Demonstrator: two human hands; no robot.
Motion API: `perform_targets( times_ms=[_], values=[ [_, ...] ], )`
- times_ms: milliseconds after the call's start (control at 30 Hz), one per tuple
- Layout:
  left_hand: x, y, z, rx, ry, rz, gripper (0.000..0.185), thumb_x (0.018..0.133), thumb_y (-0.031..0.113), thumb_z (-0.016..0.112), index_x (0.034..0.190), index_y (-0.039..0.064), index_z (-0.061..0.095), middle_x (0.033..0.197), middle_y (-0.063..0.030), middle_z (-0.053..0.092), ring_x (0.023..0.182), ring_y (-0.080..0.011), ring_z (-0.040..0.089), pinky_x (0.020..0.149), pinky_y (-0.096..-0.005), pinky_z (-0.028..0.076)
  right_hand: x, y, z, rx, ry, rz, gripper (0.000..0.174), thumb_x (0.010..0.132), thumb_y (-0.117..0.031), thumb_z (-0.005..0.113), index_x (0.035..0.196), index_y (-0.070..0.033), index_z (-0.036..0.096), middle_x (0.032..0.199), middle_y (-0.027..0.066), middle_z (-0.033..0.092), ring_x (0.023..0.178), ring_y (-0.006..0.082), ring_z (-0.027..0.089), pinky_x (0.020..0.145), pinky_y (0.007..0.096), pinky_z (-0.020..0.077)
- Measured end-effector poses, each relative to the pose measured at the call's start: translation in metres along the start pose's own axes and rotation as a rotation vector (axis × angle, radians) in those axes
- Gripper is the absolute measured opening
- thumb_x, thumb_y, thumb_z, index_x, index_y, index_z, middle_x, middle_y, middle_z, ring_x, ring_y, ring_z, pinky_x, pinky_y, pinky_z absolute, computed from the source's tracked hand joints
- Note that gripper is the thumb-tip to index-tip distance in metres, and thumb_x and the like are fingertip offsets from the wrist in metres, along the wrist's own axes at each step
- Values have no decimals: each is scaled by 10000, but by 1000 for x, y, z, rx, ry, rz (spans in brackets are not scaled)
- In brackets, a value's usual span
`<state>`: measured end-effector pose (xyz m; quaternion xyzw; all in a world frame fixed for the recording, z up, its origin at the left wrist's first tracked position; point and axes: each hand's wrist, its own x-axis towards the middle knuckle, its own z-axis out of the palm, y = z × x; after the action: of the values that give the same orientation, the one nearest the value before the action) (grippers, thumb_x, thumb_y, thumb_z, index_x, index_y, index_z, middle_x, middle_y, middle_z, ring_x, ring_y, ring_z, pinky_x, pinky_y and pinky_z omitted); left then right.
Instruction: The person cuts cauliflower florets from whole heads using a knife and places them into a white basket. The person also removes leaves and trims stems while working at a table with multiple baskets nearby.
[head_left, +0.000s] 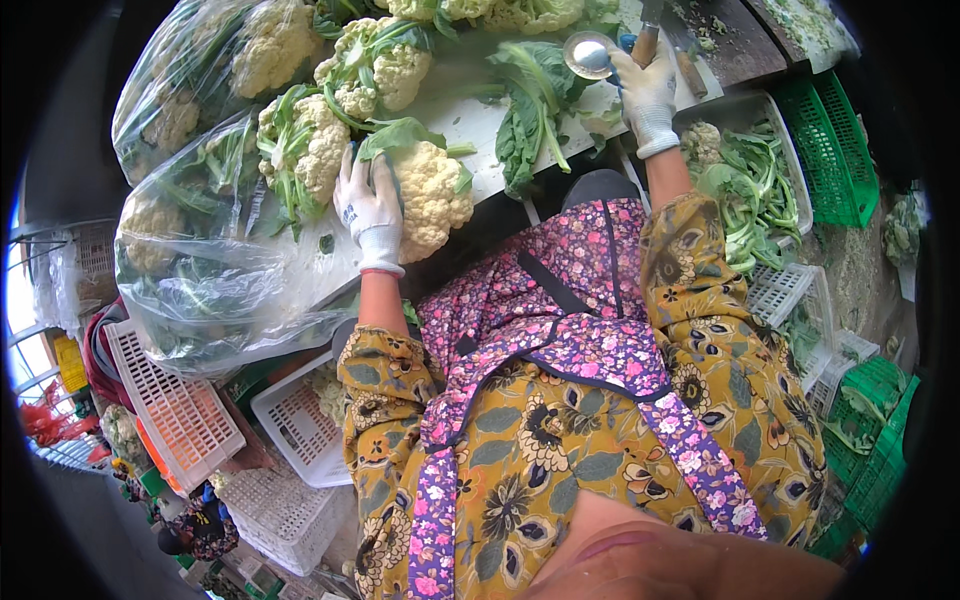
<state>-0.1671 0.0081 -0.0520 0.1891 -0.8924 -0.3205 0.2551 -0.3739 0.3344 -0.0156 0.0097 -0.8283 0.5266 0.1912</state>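
Observation:
My left hand (369, 204), in a white knit glove with a blue palm, grips a cream cauliflower head (433, 201) by its left side at the table's near edge. A green leaf lies over the top of that head, and my thumb is hidden. Another cauliflower head (309, 142) with cut leaf stalks sits just left of my fingers. My right hand (649, 90), gloved the same way, is closed around the wooden handle of a knife (645, 46); its blade points away and runs out of view. Beside those fingers is a small round metal dish (589, 55).
Loose leaves (529, 112) lie on the white tabletop (469, 127). A second wooden-handled knife (690, 73) rests right of my hand. Bagged cauliflowers in clear plastic (217, 247) fill the left. A trimmings bin (787, 142), green crates (829, 150) and white crates (180, 405) stand around.

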Motion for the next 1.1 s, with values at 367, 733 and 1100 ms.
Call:
perform_targets(
  times_ms=[367, 733, 1100],
  values=[
    [-29, 47, 4, 240, -154, 420, 676, 809, 382, 739, 1421, 191, 525, 1528, -123, 433, 1426, -433, 324, 1172, -573, 176, -129, -47, 96, 555, -676, 190, 410, 813, -183, 665, 1170, -16, 553, 975, 139, 641, 913, 225, 618, 855, 366, 488],
    [-34, 18, 13, -300, 77, 248, 229, 916, 153, 532, 1046, 151, 721, 1212, -94, 695, 1234, -280, 591, 1178, -532, 213, -51, 43, 35, -309, -215, 241, 399, 874, -285, 708, 1150, -22, 593, 974, 173, 684, 877, 309, 657, 820, 393, 506],
    [-22, 21, -1, -211, -121, 177, 346, 948, 80, 559, 1290, 55, 594, 1332, -158, 595, 1285, -319, 513, 1180, -449, 249, -120, -118, 79, 173, -1154, -258, 412, 906, -264, 689, 1253, -69, 587, 997, 149, 691, 920, 253, 656, 859, 327, 508]
  ],
)
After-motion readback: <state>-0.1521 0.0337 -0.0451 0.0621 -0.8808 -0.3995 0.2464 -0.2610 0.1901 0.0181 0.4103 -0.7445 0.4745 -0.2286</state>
